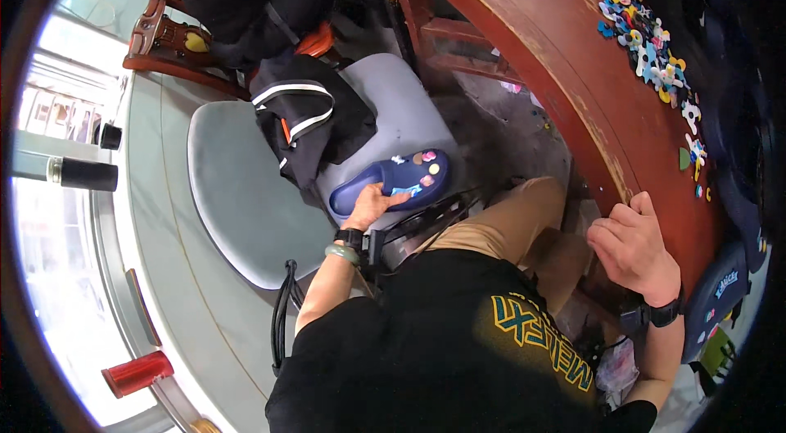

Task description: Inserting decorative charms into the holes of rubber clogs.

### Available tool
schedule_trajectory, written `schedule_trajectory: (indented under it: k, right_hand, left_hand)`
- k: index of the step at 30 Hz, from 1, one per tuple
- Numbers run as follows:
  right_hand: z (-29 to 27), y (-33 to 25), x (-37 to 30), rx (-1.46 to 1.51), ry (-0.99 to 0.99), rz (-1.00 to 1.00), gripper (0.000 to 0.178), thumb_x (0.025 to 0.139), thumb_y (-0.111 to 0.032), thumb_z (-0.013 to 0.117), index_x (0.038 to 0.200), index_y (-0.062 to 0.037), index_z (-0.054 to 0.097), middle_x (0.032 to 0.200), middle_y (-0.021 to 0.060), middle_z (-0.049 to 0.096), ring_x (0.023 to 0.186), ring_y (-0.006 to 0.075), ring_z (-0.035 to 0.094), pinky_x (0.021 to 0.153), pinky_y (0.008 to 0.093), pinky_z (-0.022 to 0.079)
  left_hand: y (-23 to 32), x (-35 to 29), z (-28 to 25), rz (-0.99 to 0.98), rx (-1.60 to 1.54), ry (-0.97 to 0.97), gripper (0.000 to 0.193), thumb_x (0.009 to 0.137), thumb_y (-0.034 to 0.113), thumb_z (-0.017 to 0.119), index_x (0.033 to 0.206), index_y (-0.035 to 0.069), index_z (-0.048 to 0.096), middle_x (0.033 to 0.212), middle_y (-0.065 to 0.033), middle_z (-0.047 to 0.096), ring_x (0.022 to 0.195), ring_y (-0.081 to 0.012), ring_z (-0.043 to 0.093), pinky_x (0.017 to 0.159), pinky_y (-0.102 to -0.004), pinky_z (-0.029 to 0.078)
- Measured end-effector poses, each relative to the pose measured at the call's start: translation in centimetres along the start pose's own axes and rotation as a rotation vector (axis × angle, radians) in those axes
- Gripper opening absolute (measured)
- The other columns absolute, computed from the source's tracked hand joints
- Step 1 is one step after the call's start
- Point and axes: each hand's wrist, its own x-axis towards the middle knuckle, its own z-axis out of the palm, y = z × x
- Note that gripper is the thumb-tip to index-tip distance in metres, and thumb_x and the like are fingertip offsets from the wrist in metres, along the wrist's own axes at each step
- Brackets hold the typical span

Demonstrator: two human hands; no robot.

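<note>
A navy clog [372, 181] with several small coloured charms on its upper lies on the grey chair seat. My left hand [371, 205] grips it at the foot opening, one digit stretched over the upper against a light-blue charm [407, 191]. Over the near edge of the red-brown table [565, 32], my right hand [634, 246] is closed, its fingers curled in. Whatever it may hold is hidden. A pile of colourful charms [647, 48] lies on the table beyond that hand.
A dark jacket [315, 110] with white stripes covers part of the grey chair [393, 89]. More navy clogs [716, 294] sit along the table's right side and far end. A wooden chair arm [168, 32] stands at the upper left. A red cylinder [137, 374] is by the window.
</note>
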Motion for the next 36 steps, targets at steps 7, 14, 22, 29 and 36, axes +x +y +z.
schedule_trajectory:
  k: [7, 14, 22, 29, 36]
  right_hand:
    - [-0.5, -0.1, -0.2, -0.039, -0.014, -0.021, 0.014, 0.065, -0.012, 0.064, 0.074, -0.0135, 0.053, 0.068, -0.0029, 0.051, 0.072, 0.0163, 0.048, 0.070, 0.0349, 0.035]
    - [4.9, 1.8, -1.0, -0.012, 0.079, -0.108, 0.011, 0.073, -0.026, 0.056, 0.076, -0.0167, 0.051, 0.068, -0.0040, 0.046, 0.073, 0.0156, 0.047, 0.076, 0.0333, 0.036]
    - [1.5, 0.9, -3.1, -0.256, 0.019, -0.093, 0.008, 0.069, -0.024, 0.062, 0.067, -0.0169, 0.060, 0.066, -0.0038, 0.056, 0.077, 0.0144, 0.052, 0.078, 0.0321, 0.034]
    - [2.5, 1.4, -0.2, -0.120, 0.062, -0.183, 0.013, 0.073, -0.022, 0.058, 0.082, -0.0138, 0.058, 0.075, 0.0001, 0.056, 0.084, 0.0170, 0.054, 0.082, 0.0349, 0.037]
    - [-0.2, 2.2, 3.5, -0.097, 0.211, -0.175, 0.005, 0.074, -0.011, 0.057, 0.078, -0.0085, 0.057, 0.084, 0.0056, 0.057, 0.084, 0.0223, 0.054, 0.081, 0.0373, 0.042]
  left_hand:
    - [-2.7, 1.4, -2.0, -0.019, 0.111, -0.201, 0.065, 0.071, 0.042, 0.082, 0.111, -0.006, 0.064, 0.098, -0.0120, 0.068, 0.092, -0.0215, 0.062, 0.085, -0.0339, 0.047]
    - [3.1, 1.2, -6.7, -0.048, 1.110, -0.197, 0.063, 0.071, 0.061, 0.072, 0.096, 0.003, 0.072, 0.087, -0.0218, 0.069, 0.086, -0.0363, 0.068, 0.075, -0.0452, 0.052]
    - [16.6, 1.6, 2.1, 0.517, 0.368, -0.039, 0.022, 0.090, 0.012, 0.063, 0.079, -0.007, 0.062, 0.065, -0.0129, 0.066, 0.059, -0.0146, 0.063, 0.057, -0.0293, 0.047]
    - [23.6, -1.6, 6.3, 0.575, 0.386, -0.164, 0.023, 0.089, 0.022, 0.061, 0.094, -0.001, 0.065, 0.073, -0.0165, 0.065, 0.067, -0.0189, 0.063, 0.063, -0.0343, 0.049]
    - [30.7, -1.7, 4.9, 1.074, 0.432, 0.250, 0.025, 0.087, 0.026, 0.058, 0.080, 0.002, 0.060, 0.077, -0.0219, 0.062, 0.075, -0.0403, 0.062, 0.065, -0.0501, 0.048]
